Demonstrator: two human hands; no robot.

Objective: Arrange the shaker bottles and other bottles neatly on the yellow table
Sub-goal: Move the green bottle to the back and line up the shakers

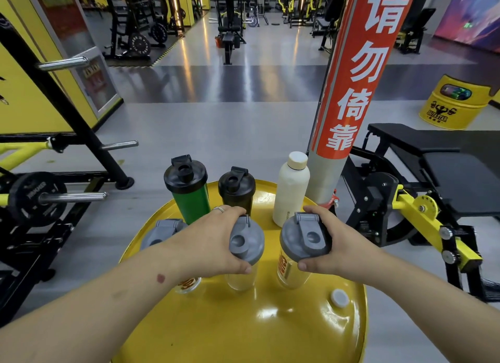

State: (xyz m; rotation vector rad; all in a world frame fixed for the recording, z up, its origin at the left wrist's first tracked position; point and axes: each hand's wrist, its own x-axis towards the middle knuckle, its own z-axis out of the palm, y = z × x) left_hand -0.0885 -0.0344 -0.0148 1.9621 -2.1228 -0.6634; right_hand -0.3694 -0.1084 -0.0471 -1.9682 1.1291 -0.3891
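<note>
On the round yellow table (243,324) stand several bottles. The back row holds a green shaker with a black lid (189,192), a black shaker (236,189) and a cream bottle (290,189). In front stand three clear shakers with grey lids. My left hand (216,241) grips the lid of the middle clear shaker (247,245). My right hand (322,243) grips the lid of the right clear shaker (303,241), which has orange print. My left forearm partly hides the left clear shaker (162,231).
A small grey cap (339,297) sits in the tabletop at the front right. A red and grey pillar (343,97) rises just behind the table. A black and yellow bench (433,178) stands to the right, a weight rack (40,195) to the left.
</note>
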